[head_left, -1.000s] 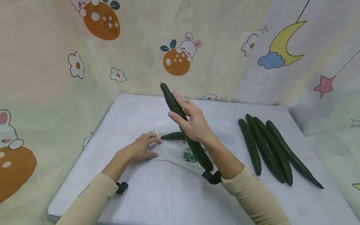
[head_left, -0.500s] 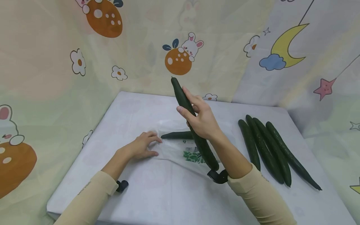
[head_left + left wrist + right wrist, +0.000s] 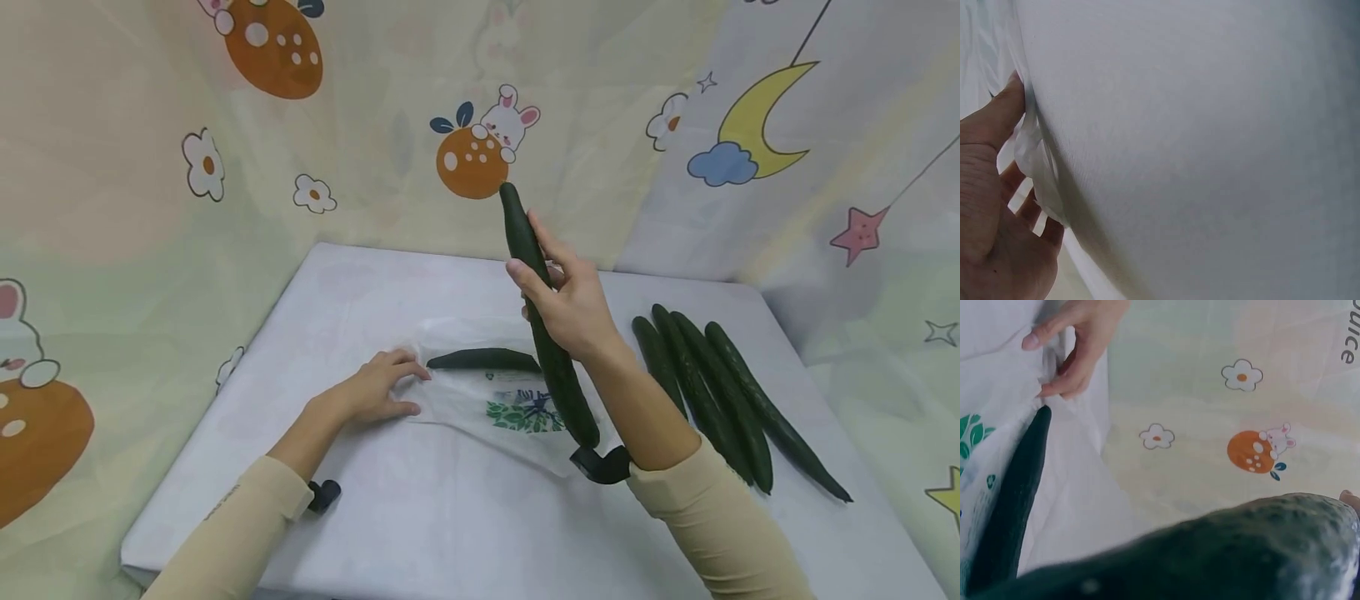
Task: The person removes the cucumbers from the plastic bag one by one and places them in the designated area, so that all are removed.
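Observation:
My right hand (image 3: pixel 576 304) grips a long dark green cucumber (image 3: pixel 558 367) in the air, tilted, its tip pointing up and away. Below it a white plastic bag (image 3: pixel 457 404) with green leaf print lies flat on the table. Another cucumber (image 3: pixel 480 359) lies crosswise at the bag; whether it is inside or on top I cannot tell. At the bag's left edge my left hand (image 3: pixel 378 387) holds the gathered plastic, thumb and fingers apart. The left wrist view shows thin film (image 3: pixel 1041 172) between that hand's thumb and fingers. The held cucumber (image 3: pixel 1260 550) looms large in the right wrist view.
Several cucumbers (image 3: pixel 720 375) lie side by side at the table's right. A white cloth covers the table (image 3: pixel 420 517). Patterned fabric (image 3: pixel 375 108) hangs behind and along the sides. Dark wrist mounts (image 3: pixel 602 465) sit at both sleeve cuffs.
My right hand has moved right with the held cucumber, whose tip now points more upright. More of the lying cucumber and the bag's print shows. The left hand stays at the bag's edge.

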A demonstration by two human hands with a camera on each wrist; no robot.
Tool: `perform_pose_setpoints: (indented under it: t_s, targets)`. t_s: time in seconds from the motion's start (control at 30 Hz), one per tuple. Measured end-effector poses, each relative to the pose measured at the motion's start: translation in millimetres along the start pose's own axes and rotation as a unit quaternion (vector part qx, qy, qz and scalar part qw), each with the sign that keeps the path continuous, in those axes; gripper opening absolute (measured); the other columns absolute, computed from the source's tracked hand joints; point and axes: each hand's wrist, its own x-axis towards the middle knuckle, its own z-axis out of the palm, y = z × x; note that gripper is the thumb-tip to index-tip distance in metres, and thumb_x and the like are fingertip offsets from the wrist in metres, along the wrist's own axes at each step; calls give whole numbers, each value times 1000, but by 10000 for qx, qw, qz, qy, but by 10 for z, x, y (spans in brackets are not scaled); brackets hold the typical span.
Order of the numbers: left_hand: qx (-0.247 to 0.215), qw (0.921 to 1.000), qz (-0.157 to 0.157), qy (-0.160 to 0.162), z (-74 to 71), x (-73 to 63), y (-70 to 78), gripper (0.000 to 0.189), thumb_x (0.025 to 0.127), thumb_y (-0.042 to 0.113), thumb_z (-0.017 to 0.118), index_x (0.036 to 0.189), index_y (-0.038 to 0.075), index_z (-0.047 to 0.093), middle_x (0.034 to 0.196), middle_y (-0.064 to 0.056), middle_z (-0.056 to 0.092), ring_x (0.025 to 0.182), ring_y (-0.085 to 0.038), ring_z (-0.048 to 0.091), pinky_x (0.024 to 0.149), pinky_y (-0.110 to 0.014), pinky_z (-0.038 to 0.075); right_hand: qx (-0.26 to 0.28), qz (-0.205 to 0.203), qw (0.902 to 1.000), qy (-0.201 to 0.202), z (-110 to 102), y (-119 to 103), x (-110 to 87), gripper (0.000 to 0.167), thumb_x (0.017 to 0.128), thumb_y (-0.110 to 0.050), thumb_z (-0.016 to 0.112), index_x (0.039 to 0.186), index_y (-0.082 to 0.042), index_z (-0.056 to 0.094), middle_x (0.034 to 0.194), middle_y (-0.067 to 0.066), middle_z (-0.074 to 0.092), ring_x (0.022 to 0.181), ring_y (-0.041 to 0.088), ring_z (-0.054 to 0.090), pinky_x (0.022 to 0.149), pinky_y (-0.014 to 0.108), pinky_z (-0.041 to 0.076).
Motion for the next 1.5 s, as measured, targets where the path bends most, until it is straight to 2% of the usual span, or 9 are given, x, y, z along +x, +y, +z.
perform_pose_setpoints:
  t_s: [0.17, 0.33, 0.5, 0.83, 1.03, 1.23, 1.5]
  targets:
    - [51, 10000, 36, 22, 3, -3, 0, 48, 91, 38, 78, 134, 27, 62, 155, -13, 43, 143, -41, 36, 113, -67, 30, 42, 129, 9997, 216, -146, -5, -30, 67, 102, -27, 64, 158, -44, 32, 115, 8, 48, 77, 22, 56, 66, 30, 56]
    - [56, 9999, 97, 75, -19, -7, 20, 48, 91, 36, 79, 134, 25, 62, 153, -14, 45, 141, -42, 38, 112, -67, 32, -73, 220, 9984, 518, -307, 11, -68, 68, 102, -29, 65, 158, -45, 31, 119, 6, 48, 79, 22, 57, 68, 27, 57]
    - [35, 9999, 128, 57, -15, -3, 17, 47, 91, 36, 78, 134, 25, 62, 153, -15, 44, 141, -42, 38, 111, -68, 31, -285, 406, 9967, 650, -462, 76, -116, 68, 102, -31, 64, 158, -47, 29, 120, 6, 47, 82, 23, 58, 68, 27, 58]
    - [-46, 9999, 124, 89, -21, -22, 8, 48, 91, 36, 78, 134, 26, 62, 153, -14, 44, 141, -41, 37, 111, -70, 29, -370, 832, 9874, 1295, -765, 324, -131, 69, 99, -40, 65, 156, -51, 28, 121, -1, 45, 86, 15, 60, 66, 24, 58]
    - [-31, 9999, 141, 63, -26, -12, 10, 48, 91, 37, 78, 135, 26, 61, 152, -12, 44, 142, -40, 37, 112, -68, 30, -611, 1144, 9822, 1358, -939, 497, -190, 70, 99, -43, 64, 157, -52, 25, 119, -3, 45, 87, 13, 60, 67, 24, 58]
    - [41, 9998, 161, 61, -33, 8, -9, 48, 91, 38, 78, 135, 27, 61, 152, -13, 44, 140, -40, 38, 110, -69, 31, -507, 1114, 9828, 1381, -1020, 627, -277, 68, 101, -36, 64, 157, -48, 28, 118, -1, 48, 83, 13, 61, 64, 24, 59]
    - [-16, 9999, 117, 54, -23, 1, -21, 48, 91, 38, 78, 135, 28, 61, 154, -14, 43, 141, -42, 37, 110, -70, 30, -443, 1393, 9789, 1429, -1130, 779, -383, 69, 99, -40, 65, 156, -50, 27, 117, -1, 46, 80, 12, 59, 62, 22, 57]
